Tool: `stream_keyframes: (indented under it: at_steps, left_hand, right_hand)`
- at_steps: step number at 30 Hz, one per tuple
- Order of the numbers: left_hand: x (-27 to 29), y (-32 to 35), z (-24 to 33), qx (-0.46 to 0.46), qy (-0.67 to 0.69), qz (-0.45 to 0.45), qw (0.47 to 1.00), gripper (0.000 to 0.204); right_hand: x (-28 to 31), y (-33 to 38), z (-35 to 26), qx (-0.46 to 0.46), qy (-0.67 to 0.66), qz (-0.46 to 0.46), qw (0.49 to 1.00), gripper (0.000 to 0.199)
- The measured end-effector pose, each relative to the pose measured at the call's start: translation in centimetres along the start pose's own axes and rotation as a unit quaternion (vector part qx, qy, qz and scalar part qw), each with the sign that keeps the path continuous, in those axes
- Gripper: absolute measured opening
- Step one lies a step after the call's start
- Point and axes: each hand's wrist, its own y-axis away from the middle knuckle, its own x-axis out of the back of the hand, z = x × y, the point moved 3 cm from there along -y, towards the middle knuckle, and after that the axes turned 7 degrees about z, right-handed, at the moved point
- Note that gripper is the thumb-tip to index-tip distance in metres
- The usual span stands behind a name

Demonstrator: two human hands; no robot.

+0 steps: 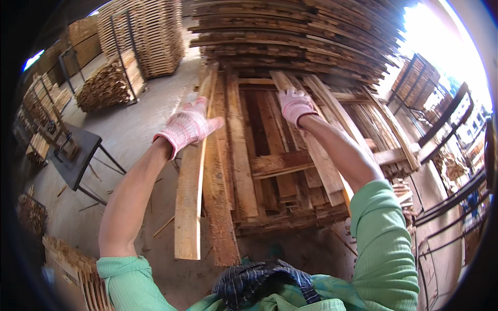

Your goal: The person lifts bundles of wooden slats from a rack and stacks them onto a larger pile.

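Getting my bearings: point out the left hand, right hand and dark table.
Left hand (185,126), head view: back of glove.
Right hand (296,105), head view: back of glove.
Dark table (83,154), head view: its top.

Primary light: daylight at upper right — the opening (441,33) is clipped to white. Gaps between the boards (241,171) lie in shadow. Fisheye curvature increases outward — corners render black.

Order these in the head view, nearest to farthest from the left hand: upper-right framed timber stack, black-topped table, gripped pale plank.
1. Pale plank: in the left hand.
2. Black-topped table: on the left.
3. Framed timber stack: far right.
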Motion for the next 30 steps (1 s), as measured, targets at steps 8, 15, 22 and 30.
stream_keyframes:
  at_steps: [8,15,22,30]
  left_hand:
    - [-7.4,-6.3,-9.1,-0.049,0.262,0.097,0.959,0.100]
    - [-3.7,-3.1,-3.7,0.052,0.143,0.006,0.988,0.099]
    - [-3.8,-2.6,-4.2,-0.017,0.126,0.045,0.991,0.087]
    - [-4.7,-3.9,-1.2,-0.024,0.122,0.042,0.991,0.081]
  right_hand:
    - [-1.7,-3.0,-3.8,-0.004,0.045,0.081,0.996,0.048]
    - [2.1,-3.9,-4.7,-0.039,-0.105,-0.013,0.994,0.048]
    - [2.0,-1.2,-3.8,0.020,-0.347,-0.038,0.937,0.054]
    - [-1.7,-4.3,-9.2,0.160,-0.250,-0.022,0.955,0.046]
